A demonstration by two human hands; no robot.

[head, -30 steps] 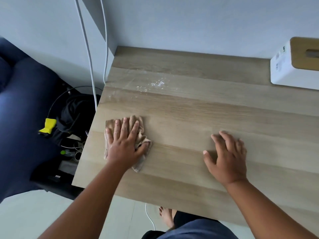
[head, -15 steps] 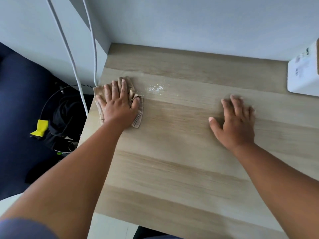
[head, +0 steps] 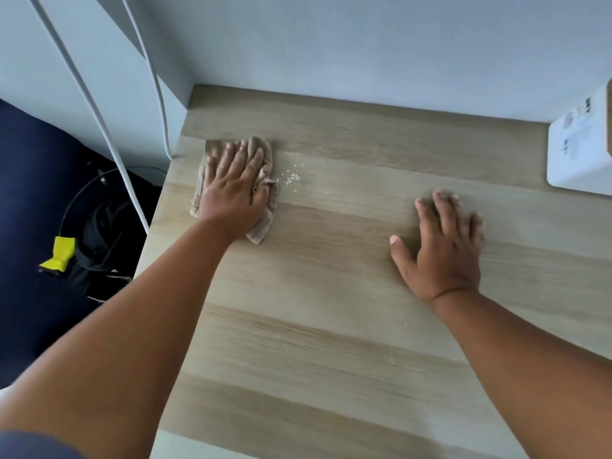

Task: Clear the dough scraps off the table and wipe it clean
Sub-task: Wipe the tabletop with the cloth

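left hand (head: 231,190) pressing flat on cloth (head: 265,223) | soft, limp, bunching; flour (head: 291,177) at 3 o'clock | right hand (head: 443,246) lying flat, holding nothing

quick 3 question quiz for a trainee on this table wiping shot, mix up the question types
1. True or false: the left hand presses flat on the cloth.
2. The white crumbs lie on which side of the cloth: A) its right, B) its left, C) underneath the right hand?
3. Fill in: the right hand rests open on the bare ____.

Key
1. True.
2. A: they sit just beyond the cloth's right edge.
3. table, apart from the white box at the far right.
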